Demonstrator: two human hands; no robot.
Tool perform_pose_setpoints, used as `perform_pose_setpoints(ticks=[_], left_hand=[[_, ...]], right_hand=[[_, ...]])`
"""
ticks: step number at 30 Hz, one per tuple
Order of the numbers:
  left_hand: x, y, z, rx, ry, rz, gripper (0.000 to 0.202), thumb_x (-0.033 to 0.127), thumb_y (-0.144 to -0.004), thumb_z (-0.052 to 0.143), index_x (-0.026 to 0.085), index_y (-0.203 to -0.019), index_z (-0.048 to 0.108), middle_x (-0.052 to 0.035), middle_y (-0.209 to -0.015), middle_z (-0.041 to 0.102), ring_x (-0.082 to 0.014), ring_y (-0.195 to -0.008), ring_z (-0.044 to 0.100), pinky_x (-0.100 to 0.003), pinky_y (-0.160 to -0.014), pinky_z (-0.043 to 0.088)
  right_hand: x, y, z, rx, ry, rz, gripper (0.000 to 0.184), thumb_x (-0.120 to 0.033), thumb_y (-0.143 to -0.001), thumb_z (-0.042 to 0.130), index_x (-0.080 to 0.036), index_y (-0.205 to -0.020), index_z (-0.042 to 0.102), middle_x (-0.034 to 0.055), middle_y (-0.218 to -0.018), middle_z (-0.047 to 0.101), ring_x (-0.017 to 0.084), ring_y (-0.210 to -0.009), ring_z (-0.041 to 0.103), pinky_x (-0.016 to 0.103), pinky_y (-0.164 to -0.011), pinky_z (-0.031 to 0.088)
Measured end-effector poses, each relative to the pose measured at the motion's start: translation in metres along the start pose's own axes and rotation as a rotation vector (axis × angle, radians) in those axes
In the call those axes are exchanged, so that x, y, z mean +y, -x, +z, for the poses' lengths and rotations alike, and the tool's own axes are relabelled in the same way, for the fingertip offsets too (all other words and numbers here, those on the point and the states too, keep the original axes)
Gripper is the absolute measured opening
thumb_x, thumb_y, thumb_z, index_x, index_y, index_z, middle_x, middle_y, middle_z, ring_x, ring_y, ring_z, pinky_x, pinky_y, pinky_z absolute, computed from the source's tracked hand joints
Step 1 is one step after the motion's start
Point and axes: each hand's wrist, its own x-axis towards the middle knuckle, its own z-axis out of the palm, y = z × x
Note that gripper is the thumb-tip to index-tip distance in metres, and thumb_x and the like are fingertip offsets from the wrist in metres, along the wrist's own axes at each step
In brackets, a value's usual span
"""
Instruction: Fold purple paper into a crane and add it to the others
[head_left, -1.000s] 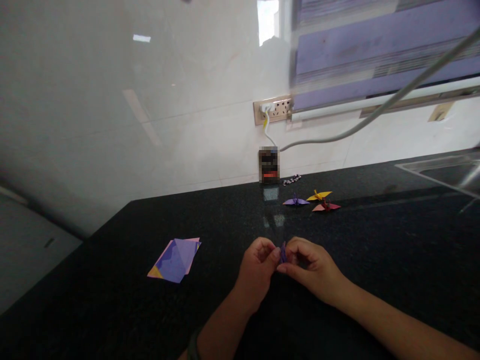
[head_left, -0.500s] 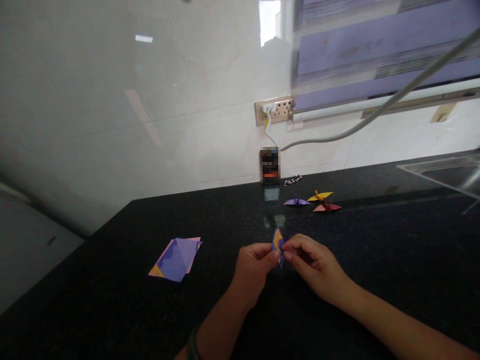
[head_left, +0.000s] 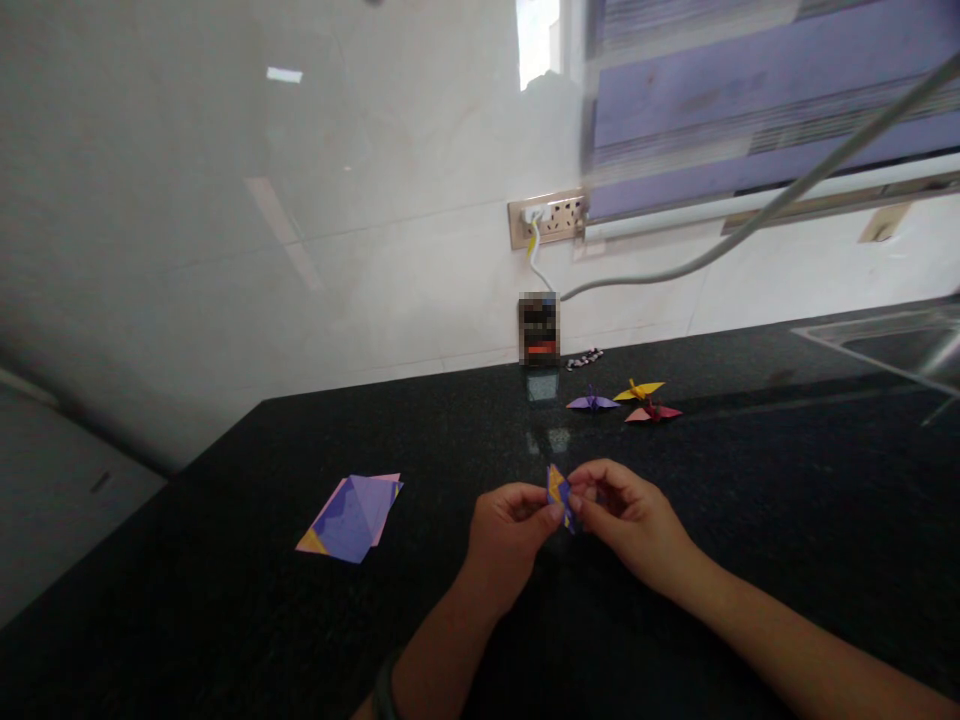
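The folded paper (head_left: 559, 492), purple with yellow patches, is held above the black counter (head_left: 450, 430), between the 2 hands and roughly level with them. Its long axis runs away from the person: 1 narrow tip points toward the wall (head_left: 390, 300) and leans slightly left, while the other end points back toward the person and slightly right. How far it tilts up from the counter, I cannot tell.

The left hand (head_left: 510, 525) pinches the paper's left edge, thumb on the near face and fingers partly hidden behind. The right hand (head_left: 630, 515) grasps the right edge between thumb and fingertips, its other fingers curled.

Beyond the hands, 3 paper cranes sit near each other: a purple crane (head_left: 592, 404), a yellow crane (head_left: 637, 392) and a red crane (head_left: 654, 413). A short stretch of counter separates them from the paper's far tip. Well to the left lie overlapping paper sheets (head_left: 349, 520), with a wide span of counter between them and the left hand. The counter's back edge meets the wall; its left edge slants toward the person, past the sheets.
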Motion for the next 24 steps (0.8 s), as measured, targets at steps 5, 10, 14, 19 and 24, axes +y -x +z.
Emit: perform_pose_setpoints(ticks=[5, 10, 14, 19, 24], left_hand=[[-0.002, -0.001, 0.001, 0.078, -0.047, 0.015, 0.023, 0.018, -0.060, 0.068, 0.015, -0.080, 0.056, 0.0012, -0.059, 0.063, -0.0108, -0.053, 0.057, -0.022, -0.055, 0.043], [-0.006, 0.001, -0.001, 0.103, -0.226, 0.112, 0.020, 0.020, -0.064, 0.064, 0.017, -0.078, 0.050, 0.0013, -0.060, 0.063, -0.0115, -0.055, 0.057, -0.020, -0.051, 0.040], [-0.006, 0.002, -0.001, 0.103, -0.333, 0.166, 0.015, 0.021, -0.067, 0.062, 0.018, -0.078, 0.051, 0.0019, -0.062, 0.062, -0.0118, -0.056, 0.056, -0.020, -0.051, 0.039], [-0.004, 0.002, -0.003, 0.063, -0.312, 0.156, 0.017, 0.022, -0.067, 0.062, 0.018, -0.079, 0.051, 0.0016, -0.062, 0.061, -0.0115, -0.056, 0.055, -0.021, -0.052, 0.040], [-0.003, -0.001, -0.005, -0.008, -0.148, 0.092, 0.019, 0.020, -0.065, 0.064, 0.016, -0.079, 0.051, 0.0030, -0.058, 0.059, -0.0089, -0.051, 0.052, -0.020, -0.051, 0.039]], right_hand=[[0.002, 0.001, -0.001, 0.030, 0.120, -0.102, 0.010, -0.027, -0.074, 0.056, -0.020, -0.082, 0.056, 0.0024, -0.076, 0.054, 0.013, -0.064, 0.051, 0.024, -0.056, 0.042], [0.000, 0.000, -0.002, 0.019, 0.103, -0.068, 0.008, -0.026, -0.073, 0.057, -0.020, -0.078, 0.054, -0.0005, -0.068, 0.050, 0.011, -0.059, 0.047, 0.023, -0.052, 0.039], [-0.001, -0.002, -0.002, -0.060, -0.009, 0.061, 0.013, -0.030, -0.073, 0.057, -0.018, -0.076, 0.051, -0.0044, -0.057, 0.045, 0.009, -0.050, 0.042, 0.021, -0.047, 0.036], [-0.002, -0.005, -0.006, -0.135, -0.056, 0.109, 0.015, -0.030, -0.074, 0.057, -0.017, -0.077, 0.050, -0.0038, -0.059, 0.047, 0.008, -0.050, 0.042, 0.020, -0.046, 0.037], [-0.003, -0.006, -0.012, -0.252, -0.131, 0.077, 0.015, -0.030, -0.075, 0.056, -0.016, -0.075, 0.051, -0.0019, -0.066, 0.050, 0.007, -0.054, 0.044, 0.020, -0.047, 0.038]])
